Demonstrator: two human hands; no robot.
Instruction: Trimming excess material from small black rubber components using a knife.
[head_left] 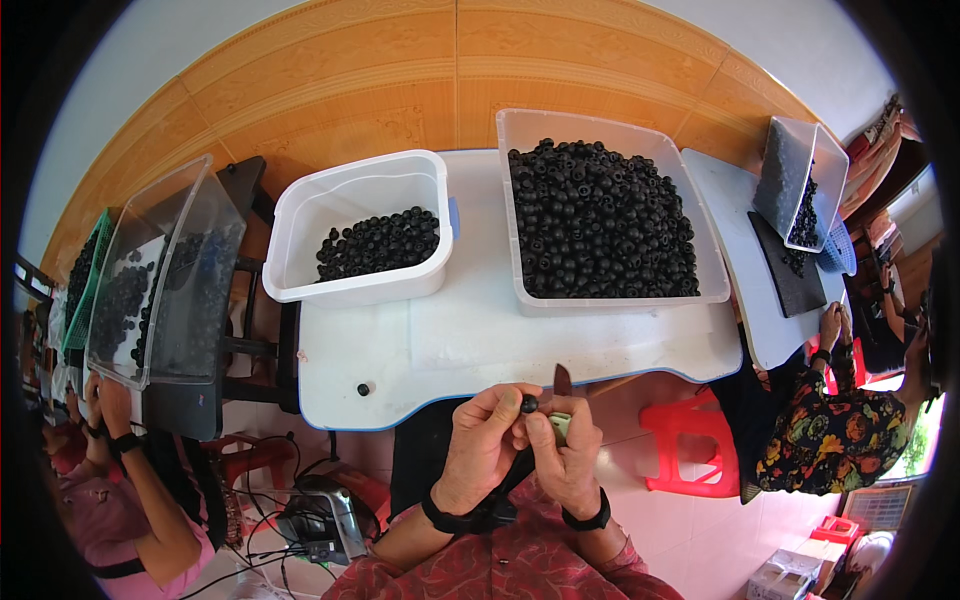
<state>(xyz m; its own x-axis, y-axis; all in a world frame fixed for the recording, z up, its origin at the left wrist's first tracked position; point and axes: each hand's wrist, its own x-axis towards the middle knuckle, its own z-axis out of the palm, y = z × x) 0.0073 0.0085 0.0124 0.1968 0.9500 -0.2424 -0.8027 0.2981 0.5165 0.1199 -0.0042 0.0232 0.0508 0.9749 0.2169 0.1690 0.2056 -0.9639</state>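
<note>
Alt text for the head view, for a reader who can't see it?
A person's left hand holds a round black piece and the right hand a knife, at a white table bearing two tubs of similar pieces. Other people are at either side.

One head-worn fisheye looks down, close above the left hand (476, 448), right hand (567, 458) and table (350, 347).

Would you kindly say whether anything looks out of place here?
One black piece lies loose on the white table, toward its near left corner, whereas similar pieces sit inside the white tub and translucent tub.
</note>
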